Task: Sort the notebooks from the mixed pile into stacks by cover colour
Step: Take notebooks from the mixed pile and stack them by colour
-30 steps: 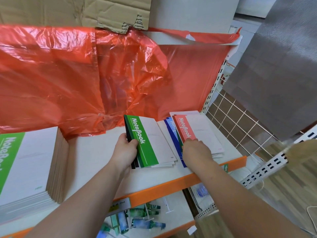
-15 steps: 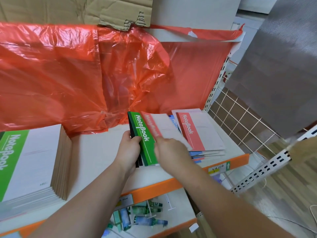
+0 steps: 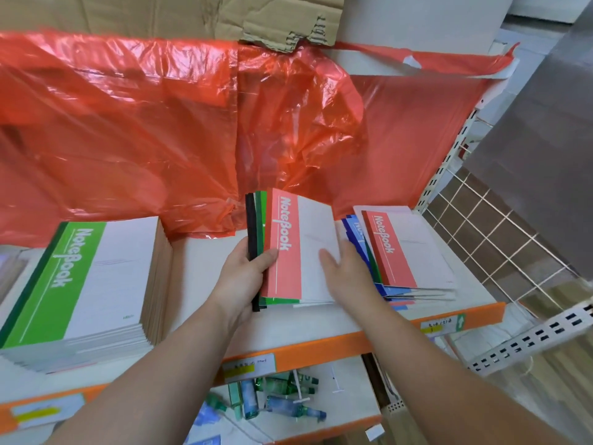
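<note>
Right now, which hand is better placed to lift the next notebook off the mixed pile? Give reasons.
Probably the right hand: it lies open, holding nothing, beside the mixed pile. The left hand grips the middle stack by its spine, farther from the pile.

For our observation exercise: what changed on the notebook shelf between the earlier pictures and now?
The right hand carried a red notebook leftward from the mixed pile onto the bundle, covering its green cover, and now rests flat on it. The left hand still grips the bundle; the tall green stack stayed put.
</note>
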{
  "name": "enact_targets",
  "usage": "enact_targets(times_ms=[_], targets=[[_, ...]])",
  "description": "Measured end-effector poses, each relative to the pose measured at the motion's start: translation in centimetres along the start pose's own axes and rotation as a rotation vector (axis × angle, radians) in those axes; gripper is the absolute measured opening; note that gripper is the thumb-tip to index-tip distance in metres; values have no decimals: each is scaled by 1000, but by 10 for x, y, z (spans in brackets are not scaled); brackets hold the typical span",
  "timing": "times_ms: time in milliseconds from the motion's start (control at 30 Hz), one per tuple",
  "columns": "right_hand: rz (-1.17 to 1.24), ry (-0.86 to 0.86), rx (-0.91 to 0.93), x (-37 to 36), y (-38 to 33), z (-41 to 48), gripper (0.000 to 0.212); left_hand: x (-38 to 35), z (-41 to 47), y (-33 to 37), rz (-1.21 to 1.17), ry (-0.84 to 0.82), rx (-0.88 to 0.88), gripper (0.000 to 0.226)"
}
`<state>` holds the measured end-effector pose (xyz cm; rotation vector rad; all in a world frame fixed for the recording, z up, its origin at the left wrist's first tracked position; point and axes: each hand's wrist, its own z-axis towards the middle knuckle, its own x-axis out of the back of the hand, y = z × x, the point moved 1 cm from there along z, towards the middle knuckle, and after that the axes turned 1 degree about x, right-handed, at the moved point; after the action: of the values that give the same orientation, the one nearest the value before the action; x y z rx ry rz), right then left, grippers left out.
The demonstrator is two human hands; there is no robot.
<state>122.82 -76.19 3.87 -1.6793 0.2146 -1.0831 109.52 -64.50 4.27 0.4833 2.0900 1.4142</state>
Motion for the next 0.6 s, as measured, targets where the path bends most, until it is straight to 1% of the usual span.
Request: enact_targets(times_ms=[33, 67, 133, 200, 300, 367, 433, 467, 533, 600], targets=[[148, -31, -81, 0, 2, 3, 44, 2, -1, 1, -13, -42, 10, 29], [254, -62, -125, 2, 1, 3, 43, 6, 0, 1, -2, -73, 15, 32], [323, -87, -118, 2, -1, 2, 41, 12, 2, 2, 77, -87, -10, 35], [305, -46, -46, 0, -2, 0, 37, 18, 4, 3, 156, -61, -71, 37], [275, 11, 39, -4, -4, 0, 29, 19, 3, 7, 187, -19, -168, 39], [237, 13, 24, -8, -4, 1, 21, 16, 2, 9, 195, 11, -234, 41], [205, 33, 8, -12, -3, 0, 24, 13, 1, 7, 197, 24, -272, 40], [207, 45, -1, -14, -3, 0, 25, 11, 1, 6, 202, 26, -277, 38], [265, 52, -4, -18, -5, -2, 16, 7, -1, 4, 207, 24, -276, 33], [285, 62, -6, -19, -8, -4, 15, 5, -1, 6, 217, 36, -289, 31]])
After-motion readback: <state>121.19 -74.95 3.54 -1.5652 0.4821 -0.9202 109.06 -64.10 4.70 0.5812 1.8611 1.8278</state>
